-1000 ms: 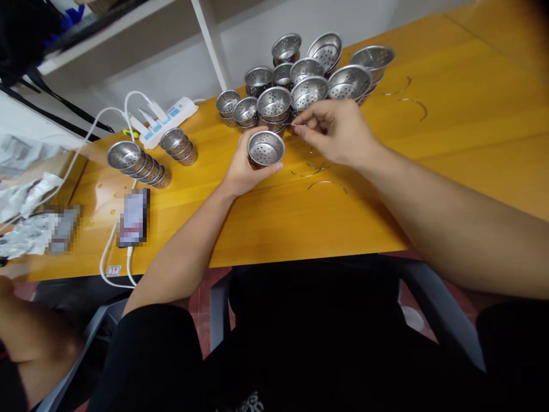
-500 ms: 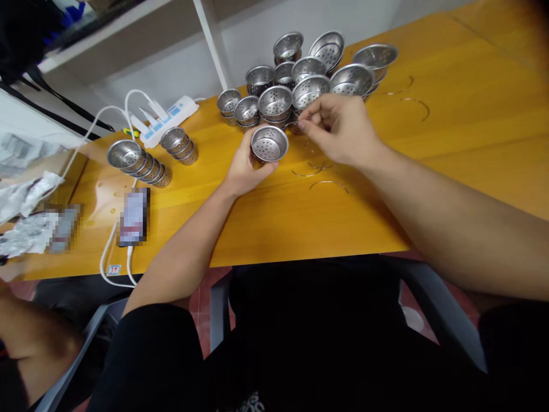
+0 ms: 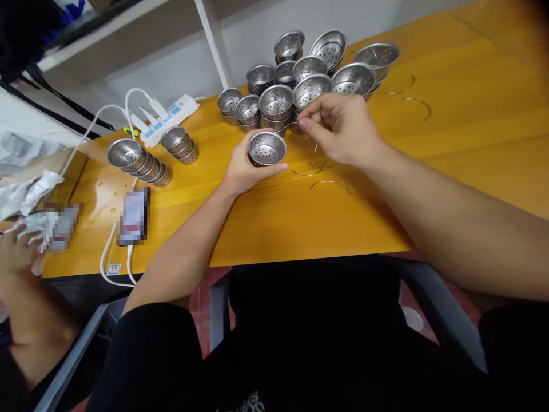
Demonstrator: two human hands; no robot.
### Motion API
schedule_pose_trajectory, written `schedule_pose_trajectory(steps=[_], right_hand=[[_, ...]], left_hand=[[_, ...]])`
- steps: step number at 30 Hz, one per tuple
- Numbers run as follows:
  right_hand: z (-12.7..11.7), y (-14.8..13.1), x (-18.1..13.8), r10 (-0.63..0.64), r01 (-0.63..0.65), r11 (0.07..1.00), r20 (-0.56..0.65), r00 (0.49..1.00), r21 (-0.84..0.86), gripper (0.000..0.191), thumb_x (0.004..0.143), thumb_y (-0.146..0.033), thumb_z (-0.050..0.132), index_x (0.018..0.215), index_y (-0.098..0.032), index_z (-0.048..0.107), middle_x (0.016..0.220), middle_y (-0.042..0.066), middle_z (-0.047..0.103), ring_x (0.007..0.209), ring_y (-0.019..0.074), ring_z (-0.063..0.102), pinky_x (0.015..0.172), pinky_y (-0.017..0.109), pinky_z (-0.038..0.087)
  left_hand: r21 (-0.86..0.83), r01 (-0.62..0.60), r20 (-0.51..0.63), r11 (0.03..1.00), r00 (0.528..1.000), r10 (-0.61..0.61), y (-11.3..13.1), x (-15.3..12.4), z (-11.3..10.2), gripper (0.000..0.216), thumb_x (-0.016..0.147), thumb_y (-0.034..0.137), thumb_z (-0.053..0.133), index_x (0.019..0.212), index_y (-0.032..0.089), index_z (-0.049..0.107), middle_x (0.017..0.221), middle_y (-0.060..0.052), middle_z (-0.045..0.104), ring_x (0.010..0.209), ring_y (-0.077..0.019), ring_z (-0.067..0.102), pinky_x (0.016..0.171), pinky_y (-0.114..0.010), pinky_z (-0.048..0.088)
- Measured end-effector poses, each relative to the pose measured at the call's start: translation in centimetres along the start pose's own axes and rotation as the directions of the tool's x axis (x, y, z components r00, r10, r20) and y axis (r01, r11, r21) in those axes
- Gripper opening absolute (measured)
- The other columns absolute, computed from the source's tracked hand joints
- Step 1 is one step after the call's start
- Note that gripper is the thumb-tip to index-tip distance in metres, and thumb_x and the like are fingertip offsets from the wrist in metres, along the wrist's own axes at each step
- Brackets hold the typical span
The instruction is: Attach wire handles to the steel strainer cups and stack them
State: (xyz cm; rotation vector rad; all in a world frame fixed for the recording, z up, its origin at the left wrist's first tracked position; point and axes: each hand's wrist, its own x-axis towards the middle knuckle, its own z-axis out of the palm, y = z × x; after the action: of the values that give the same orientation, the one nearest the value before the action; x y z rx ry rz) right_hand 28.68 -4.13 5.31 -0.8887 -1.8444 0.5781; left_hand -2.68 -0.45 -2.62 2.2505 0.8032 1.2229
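My left hand [image 3: 242, 167] is wrapped round a small perforated metal cup [image 3: 267, 150], its open mouth tilted up toward me. To the right, my right hand [image 3: 343, 127] is closed in a pinch, with what looks like a thin curved wire at its fingertips. Only a sliver of that wire shows. Below this hand lie several thin curved wires [image 3: 329, 182] on the table. Just behind both hands stand stacks of similar perforated cups [image 3: 277, 102], partly covered by my right hand.
On the left are two leaning stacks of cups [image 3: 124, 153], a phone [image 3: 134, 216] on a white cable and a power strip [image 3: 169, 120]. More curved wires [image 3: 418, 99] lie at the right. Another person's hand [image 3: 17, 252] reaches in at far left, near plastic bags.
My left hand has brought the cup slightly down and left, turning it a little. My right hand stays about where it was. The other person's hand has come into view at the left.
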Motion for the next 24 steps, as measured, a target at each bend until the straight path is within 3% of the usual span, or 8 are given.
schedule_pose_trajectory(steps=[4, 7, 10, 14, 19, 21, 24], right_hand=[[0.0, -0.2, -0.1, 0.046, -0.046, 0.999, 0.015, 0.999, 0.009, 0.011, 0.12, -0.024, 0.098, 0.127, -0.027, 0.09, 0.081, -0.001, 0.072, 0.065, 0.0179, 0.058, 0.069, 0.04, 0.054], [0.2, -0.8, -0.2, 0.08, -0.08, 0.997, 0.035, 0.996, 0.001, 0.011, 0.123, -0.019, 0.091, 0.133, -0.025, 0.091, 0.087, 0.002, 0.081, 0.066, 0.0186, 0.066, 0.071, 0.039, 0.057], [0.1, -1.3, -0.1, 0.077, -0.076, 0.996, 0.024, 0.997, -0.044, 0.018, 0.123, -0.006, 0.082, 0.125, -0.02, 0.092, 0.088, 0.004, 0.085, 0.072, 0.0194, 0.072, 0.074, 0.038, 0.056], [0.0, -1.5, 0.0, 0.119, -0.119, 0.991, 0.007, 0.993, -0.058, 0.018, 0.124, -0.006, 0.081, 0.128, -0.019, 0.093, 0.089, 0.006, 0.089, 0.076, 0.0218, 0.077, 0.083, 0.039, 0.061], [0.0, -1.2, 0.0, 0.123, -0.121, 0.99, 0.022, 0.992, -0.069, 0.021, 0.123, -0.008, 0.08, 0.111, -0.023, 0.087, 0.096, 0.009, 0.092, 0.081, 0.0256, 0.082, 0.088, 0.043, 0.066], [-0.1, -1.1, -0.1, 0.136, -0.132, 0.987, 0.041, 0.99, -0.086, 0.017, 0.124, -0.017, 0.084, 0.109, -0.026, 0.084, 0.092, 0.008, 0.09, 0.077, 0.0257, 0.08, 0.085, 0.044, 0.067], [-0.1, -1.2, -0.3, 0.169, -0.16, 0.98, 0.067, 0.983, -0.119, 0.022, 0.125, -0.047, 0.089, 0.112, -0.031, 0.082, 0.081, 0.004, 0.082, 0.069, 0.0261, 0.072, 0.078, 0.047, 0.066]], left_hand=[[-0.001, 0.064, -0.035, 0.998, 0.997, -0.064, 0.7, -0.2, 0.0, 0.115, 0.076, 0.096, 0.116, 0.157, 0.025, 0.074, 0.147, -0.012, 0.086, 0.143, -0.0375, 0.088, 0.136, -0.063, 0.072], [0.012, 0.094, -0.066, 0.995, 0.993, -0.093, 0.3, -0.3, 0.1, 0.116, 0.075, 0.094, 0.118, 0.157, 0.026, 0.072, 0.146, -0.012, 0.086, 0.144, -0.0375, 0.088, 0.136, -0.063, 0.072], [0.005, 0.053, -0.069, 0.999, 0.996, -0.053, -0.8, -0.2, 0.5, 0.115, 0.085, 0.094, 0.112, 0.167, 0.029, 0.066, 0.157, -0.014, 0.083, 0.154, -0.0382, 0.085, 0.14, -0.061, 0.07], [-0.037, -0.003, -0.032, 0.999, 0.999, 0.002, -1.9, -0.1, 1.0, 0.112, 0.099, 0.098, 0.097, 0.179, 0.031, 0.058, 0.17, -0.017, 0.077, 0.16, -0.0374, 0.084, 0.139, -0.059, 0.071], [-0.017, 0.009, -0.002, 1.0, 1.0, -0.009, -0.8, -0.2, 0.7, 0.119, 0.085, 0.098, 0.109, 0.17, 0.028, 0.064, 0.16, -0.015, 0.081, 0.152, -0.0385, 0.086, 0.139, -0.063, 0.07], [0.002, 0.019, -0.003, 1.0, 1.0, -0.019, -0.1, -0.2, 0.3, 0.118, 0.082, 0.097, 0.112, 0.166, 0.028, 0.066, 0.159, -0.015, 0.082, 0.152, -0.0389, 0.085, 0.14, -0.064, 0.069], [0.003, 0.036, -0.007, 0.999, 0.999, -0.036, 0.4, -0.1, 0.0, 0.117, 0.081, 0.099, 0.111, 0.162, 0.027, 0.068, 0.155, -0.014, 0.083, 0.149, -0.0385, 0.086, 0.139, -0.064, 0.069]])
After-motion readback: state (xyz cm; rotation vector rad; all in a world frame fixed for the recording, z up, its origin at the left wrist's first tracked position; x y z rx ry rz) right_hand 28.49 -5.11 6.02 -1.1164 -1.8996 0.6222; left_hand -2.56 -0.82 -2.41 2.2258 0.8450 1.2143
